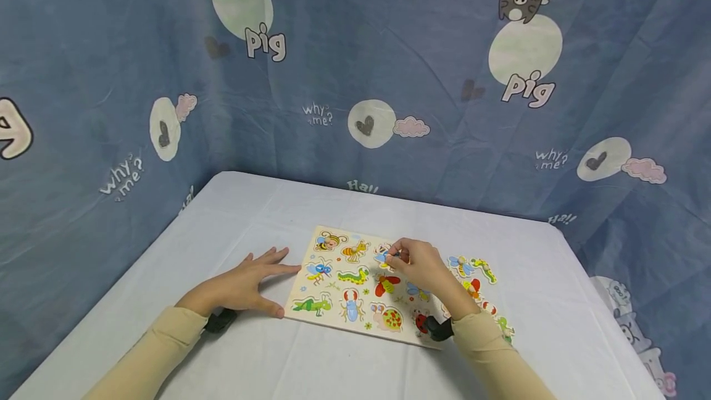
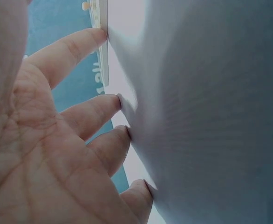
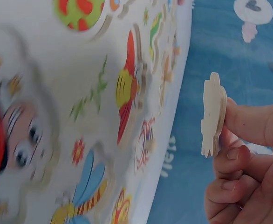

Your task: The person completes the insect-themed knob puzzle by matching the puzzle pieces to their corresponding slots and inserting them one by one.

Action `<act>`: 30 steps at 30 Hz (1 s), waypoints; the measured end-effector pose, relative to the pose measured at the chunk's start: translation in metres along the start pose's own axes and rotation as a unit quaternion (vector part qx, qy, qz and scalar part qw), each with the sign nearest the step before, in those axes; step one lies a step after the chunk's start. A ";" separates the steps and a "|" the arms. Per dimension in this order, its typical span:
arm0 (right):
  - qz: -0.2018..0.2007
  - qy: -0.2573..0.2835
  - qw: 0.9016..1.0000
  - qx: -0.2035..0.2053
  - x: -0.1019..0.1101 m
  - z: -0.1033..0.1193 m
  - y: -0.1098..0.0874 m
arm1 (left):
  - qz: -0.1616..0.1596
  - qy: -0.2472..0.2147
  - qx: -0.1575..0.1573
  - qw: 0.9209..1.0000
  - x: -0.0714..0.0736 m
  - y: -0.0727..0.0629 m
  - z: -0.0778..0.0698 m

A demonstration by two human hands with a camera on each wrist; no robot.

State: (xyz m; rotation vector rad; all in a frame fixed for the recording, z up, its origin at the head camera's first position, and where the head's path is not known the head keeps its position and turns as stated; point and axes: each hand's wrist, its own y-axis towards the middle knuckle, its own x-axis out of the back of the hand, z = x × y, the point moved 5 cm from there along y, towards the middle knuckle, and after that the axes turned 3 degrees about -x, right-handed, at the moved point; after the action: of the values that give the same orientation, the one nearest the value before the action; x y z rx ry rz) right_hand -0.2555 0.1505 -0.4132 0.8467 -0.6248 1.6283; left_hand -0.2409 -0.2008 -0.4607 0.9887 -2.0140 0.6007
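We see the right hand (image 1: 424,267) reach over the right edge of the board (image 1: 402,336), pinching one wooden piece (image 3: 212,116) near the far edge; the left hand (image 1: 244,283), fingers apart, touches the left edge

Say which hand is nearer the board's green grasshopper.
Left: the left hand touches the board beside the grasshopper; the right hand is farther, holding a piece near its far side.

"pig" (image 1: 265,42), "why me?" (image 1: 318,114), "Ha!!" (image 1: 362,187) on blue curtain (image 1: 389,60)
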 end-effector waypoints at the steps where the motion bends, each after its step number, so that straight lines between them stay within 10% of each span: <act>1: 0.001 0.001 1.000 0.000 -0.002 0.002 0.001 | 0.000 -0.001 0.000 1.000 0.000 0.000 0.000; 30: 0.039 -0.022 0.998 0.036 -0.051 0.058 0.030 | -0.001 0.005 -0.014 1.000 0.001 0.000 -0.001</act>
State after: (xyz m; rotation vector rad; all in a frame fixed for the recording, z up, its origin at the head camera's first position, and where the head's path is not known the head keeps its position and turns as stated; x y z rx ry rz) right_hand -0.2684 0.0688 -0.4177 0.9232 -0.6406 1.7153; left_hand -0.2406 -0.2005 -0.4592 0.9692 -2.0072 0.5728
